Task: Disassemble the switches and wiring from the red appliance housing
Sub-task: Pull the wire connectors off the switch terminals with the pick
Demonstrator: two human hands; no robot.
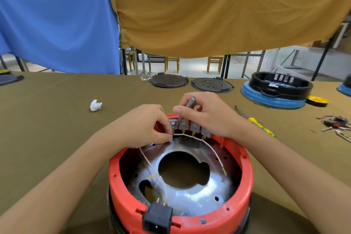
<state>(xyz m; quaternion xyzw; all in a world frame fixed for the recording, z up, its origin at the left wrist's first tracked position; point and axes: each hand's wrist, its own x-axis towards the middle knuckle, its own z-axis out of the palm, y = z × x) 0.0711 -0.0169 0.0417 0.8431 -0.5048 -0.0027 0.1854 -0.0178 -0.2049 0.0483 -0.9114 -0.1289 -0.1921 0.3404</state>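
Note:
The red appliance housing (245, 182) stands open-side up at the near edge of the table, with a shiny metal plate (199, 199) inside. A row of grey switches (194, 126) sits in its far wall, linked by a white wire (210, 147) with brass terminals. My left hand (144, 125) pinches the wire's end at the leftmost switch. My right hand (207, 114) grips a thin grey metal tool (185, 110), its tip pressed between the first two switches. A black power socket (157, 218) sits in the near wall.
A yellow-handled screwdriver (260, 124) lies right of the housing. Removed switches and terminals (336, 124) lie at the far right. Two black round covers (190, 81), a black-and-blue housing (277, 89) and a white crumpled scrap (95, 105) sit further back. Cloths hang beyond the table.

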